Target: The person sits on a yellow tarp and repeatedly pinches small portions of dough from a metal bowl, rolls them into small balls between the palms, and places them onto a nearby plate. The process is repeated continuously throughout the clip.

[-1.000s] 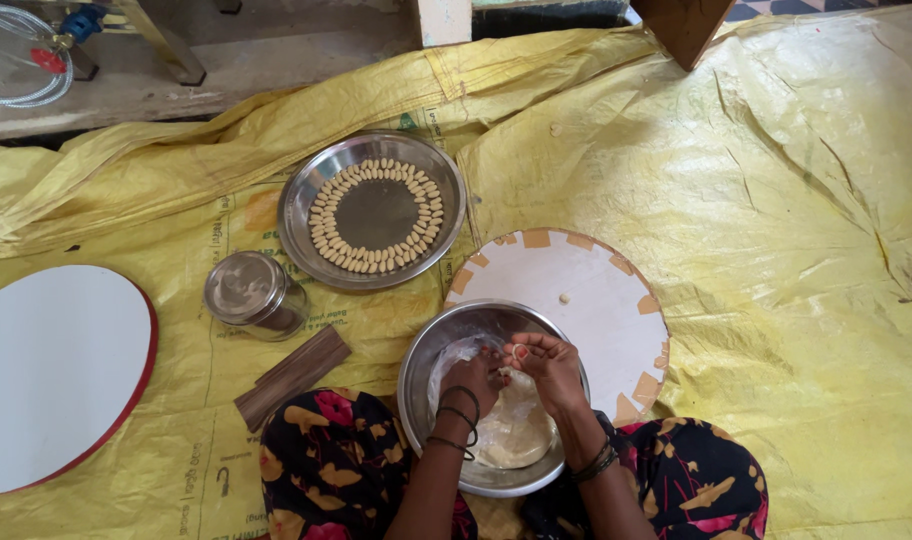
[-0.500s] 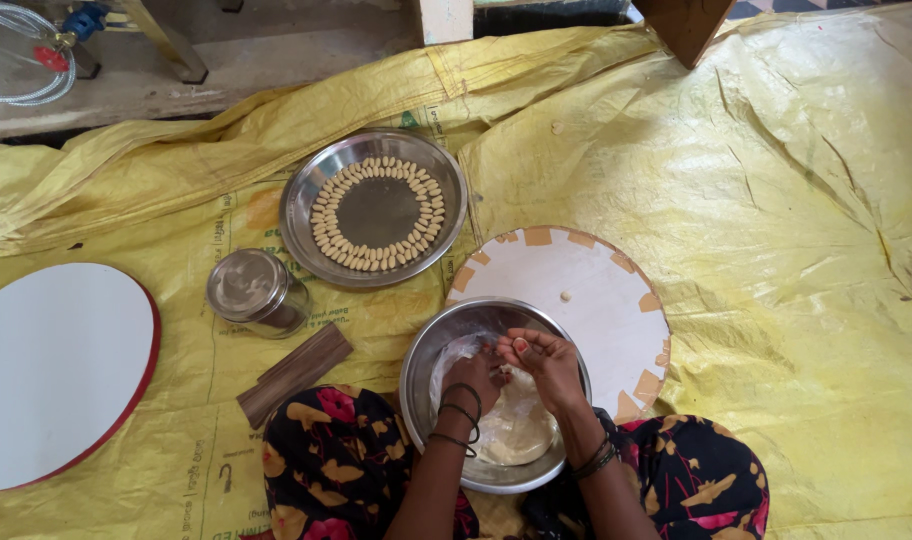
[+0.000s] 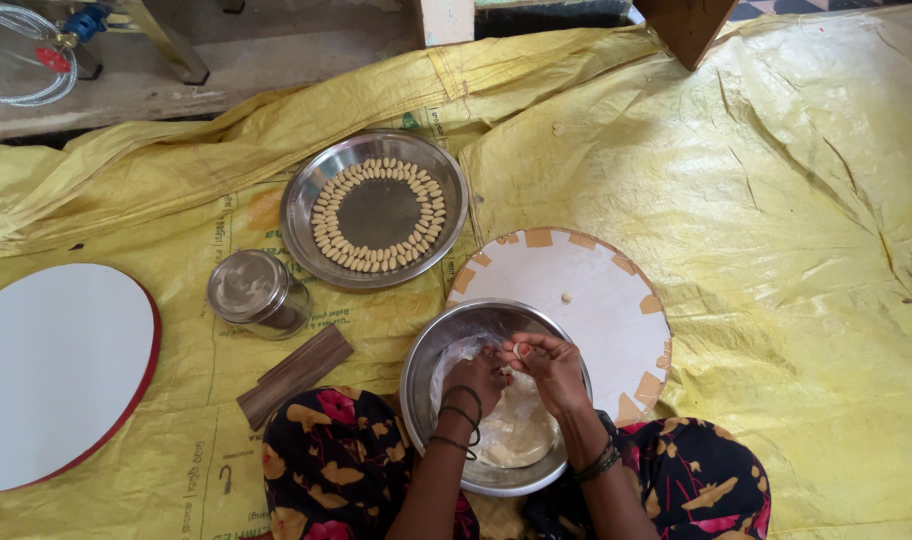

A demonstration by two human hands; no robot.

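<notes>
Both my hands are over a steel bowl [image 3: 426,372] that sits between my knees and holds pale dough [image 3: 516,432]. My left hand [image 3: 476,378] rests on the dough with its fingers curled into it. My right hand [image 3: 548,368] pinches a small dough piece [image 3: 522,350] between its fingertips, touching the left hand. Beyond the bowl lies a round white board [image 3: 586,300] with one small dough piece [image 3: 567,297] on it. Farther off, a steel plate [image 3: 376,210] carries a ring of many small shaped dough pieces [image 3: 416,180].
A lidded steel jar [image 3: 251,292] and a brown wooden stick [image 3: 294,375] lie left of the bowl. A large white round board with a red rim [image 3: 46,375] sits at far left. Yellow plastic sheeting [image 3: 776,220] covers the floor. A table leg [image 3: 691,30] stands at the top.
My hands have stayed over the bowl, with the fingers shifting slightly as they work a small bit of dough. Nothing else has moved.
</notes>
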